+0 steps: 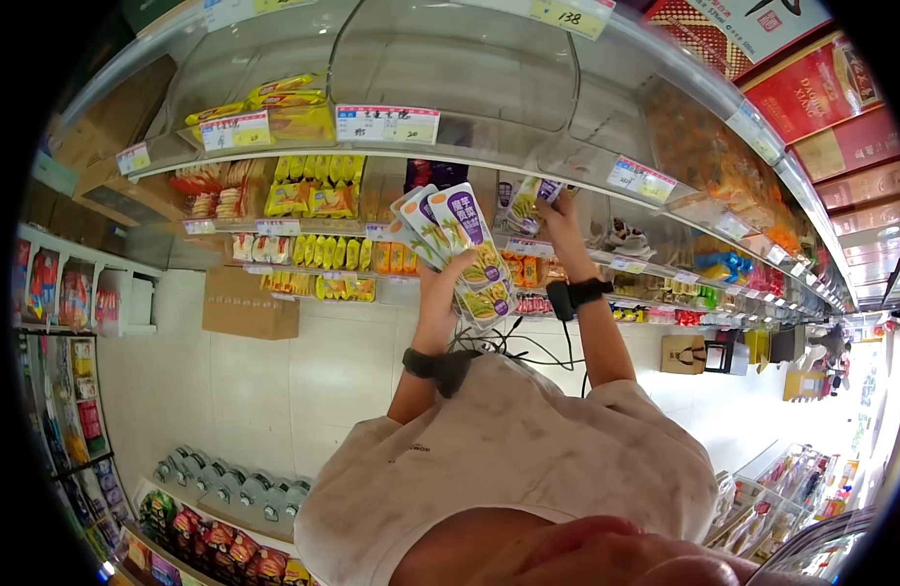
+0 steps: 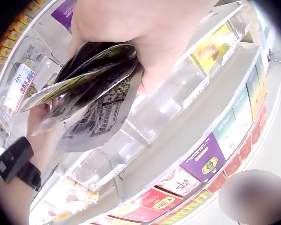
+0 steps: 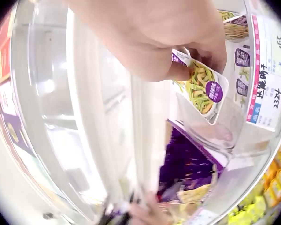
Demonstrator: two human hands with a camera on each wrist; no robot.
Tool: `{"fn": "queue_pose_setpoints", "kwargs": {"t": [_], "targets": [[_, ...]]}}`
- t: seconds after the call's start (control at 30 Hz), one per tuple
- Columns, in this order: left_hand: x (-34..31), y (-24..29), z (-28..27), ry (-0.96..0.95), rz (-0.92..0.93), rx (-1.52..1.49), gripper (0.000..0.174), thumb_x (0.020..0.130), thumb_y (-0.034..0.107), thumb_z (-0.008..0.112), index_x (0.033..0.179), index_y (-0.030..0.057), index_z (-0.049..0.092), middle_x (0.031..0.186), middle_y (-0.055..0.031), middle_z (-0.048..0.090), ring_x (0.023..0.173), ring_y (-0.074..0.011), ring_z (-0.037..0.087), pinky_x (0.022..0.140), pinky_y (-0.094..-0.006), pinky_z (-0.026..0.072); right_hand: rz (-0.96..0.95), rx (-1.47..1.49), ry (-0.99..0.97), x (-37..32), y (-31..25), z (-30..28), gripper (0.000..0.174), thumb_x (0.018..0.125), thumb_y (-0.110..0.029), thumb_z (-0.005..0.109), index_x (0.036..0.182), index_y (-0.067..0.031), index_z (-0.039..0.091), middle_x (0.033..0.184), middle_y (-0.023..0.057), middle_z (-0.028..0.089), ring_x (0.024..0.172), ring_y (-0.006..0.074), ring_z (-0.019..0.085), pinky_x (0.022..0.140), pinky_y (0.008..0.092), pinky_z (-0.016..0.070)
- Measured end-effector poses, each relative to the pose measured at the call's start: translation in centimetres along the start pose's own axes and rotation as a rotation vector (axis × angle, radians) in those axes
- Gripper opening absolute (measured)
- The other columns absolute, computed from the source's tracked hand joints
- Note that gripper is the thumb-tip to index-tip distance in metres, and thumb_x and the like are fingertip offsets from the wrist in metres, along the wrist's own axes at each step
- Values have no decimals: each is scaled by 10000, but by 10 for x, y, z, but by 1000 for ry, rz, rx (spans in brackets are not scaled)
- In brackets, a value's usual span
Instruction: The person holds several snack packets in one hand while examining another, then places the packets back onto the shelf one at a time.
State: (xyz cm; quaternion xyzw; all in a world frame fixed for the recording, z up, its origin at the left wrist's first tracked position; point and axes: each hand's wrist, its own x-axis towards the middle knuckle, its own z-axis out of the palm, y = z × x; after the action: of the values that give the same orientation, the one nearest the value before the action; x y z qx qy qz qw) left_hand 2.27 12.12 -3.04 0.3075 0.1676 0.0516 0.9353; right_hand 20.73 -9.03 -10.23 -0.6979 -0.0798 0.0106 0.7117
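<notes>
My left hand (image 1: 440, 293) grips a fanned bunch of several flat snack packets (image 1: 481, 273), white and purple with pictures of green strips of food. In the left wrist view their edges and printed grey backs (image 2: 105, 112) spread out below the palm. My right hand (image 1: 565, 232) reaches into a clear shelf bin. Between its thumb and fingers it pinches a snack packet (image 3: 203, 89) of the same look, seen closely in the right wrist view. More of these packets (image 3: 242, 70) stand behind the bin's clear front, beside a price label (image 3: 270, 70).
Clear dividers and a shelf edge with price labels (image 1: 387, 125) run above the hands. Yellow snack packs (image 1: 315, 186) fill bins on the left; a purple bag (image 3: 187, 161) lies in the neighbouring bin. A cardboard box (image 1: 250, 303) stands on the floor. Black cables (image 1: 509, 342) hang before the body.
</notes>
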Motion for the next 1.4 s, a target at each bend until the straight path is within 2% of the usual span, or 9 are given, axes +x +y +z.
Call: {"fn": "queue_pose_setpoints", "kwargs": {"t": [0.17,0.33,0.5,0.73,0.9,1.17,1.27,1.3,1.4], "targets": [[7,-21,21,-90,-73,27,561,847,32,737,1350,34,487,1237,-68,625,1097,-184,635,923,-349,525,419,648,-9,-54,-66,-38,519,958,-84,498,1469,-76,407,945,78,605,628,173,561,585,315,466],[5,-47,44,-140,-154,87,549,836,10,739,1328,36,496,1225,-80,630,1062,-194,651,901,-347,540,476,1420,-293,-99,-113,-71,558,1038,-230,447,1500,49,306,751,34,397,484,82,418,445,219,349],[-1,-78,64,-142,-170,159,567,822,4,748,1327,37,492,1228,-83,630,1066,-201,653,902,-353,544,315,1488,-259,-132,-128,-104,780,1029,-490,472,1504,97,275,757,48,400,445,93,385,423,225,340],[-18,-126,99,-143,-145,239,579,824,16,753,1336,41,484,1228,-97,624,1066,-210,654,897,-359,552,191,1448,-301,-166,-157,-161,876,997,-581,479,1510,99,273,775,57,415,466,98,394,443,237,333],[-35,-160,125,-153,-145,287,559,846,35,732,1344,35,476,1206,-107,632,1033,-214,665,842,-357,570,98,1492,-211,-192,-179,-200,1017,933,-619,510,1513,158,202,969,168,610,908,259,543,849,339,459],[-63,-207,157,-155,-144,370,516,841,35,727,1299,1,490,1140,-114,645,959,-217,689,795,-351,587,53,1528,-251,-216,-177,-260,957,956,-628,451,1475,160,294,1217,299,608,1202,341,564,1072,401,410],[-69,-229,158,-160,-168,376,537,845,30,728,1320,9,480,1167,-110,639,995,-215,677,821,-351,575,54,1196,-33,-221,-181,-264,956,973,-614,412,1485,176,248,1315,340,536,1328,375,478,1173,429,323],[-71,-235,157,-168,-175,375,561,848,26,729,1344,18,468,1195,-109,633,1025,-213,667,844,-351,565,-13,1081,-49,-221,-174,-266,808,1015,-562,395,1448,120,390,1346,281,563,1338,335,496,1186,421,315],[-80,-249,155,-127,-238,394,553,857,15,721,1348,22,466,1203,-106,630,1044,-210,660,856,-345,559,-111,380,147,-222,-141,-246,679,1046,-447,443,1424,117,427,1348,240,578,1306,310,523,1149,382,347]]}}
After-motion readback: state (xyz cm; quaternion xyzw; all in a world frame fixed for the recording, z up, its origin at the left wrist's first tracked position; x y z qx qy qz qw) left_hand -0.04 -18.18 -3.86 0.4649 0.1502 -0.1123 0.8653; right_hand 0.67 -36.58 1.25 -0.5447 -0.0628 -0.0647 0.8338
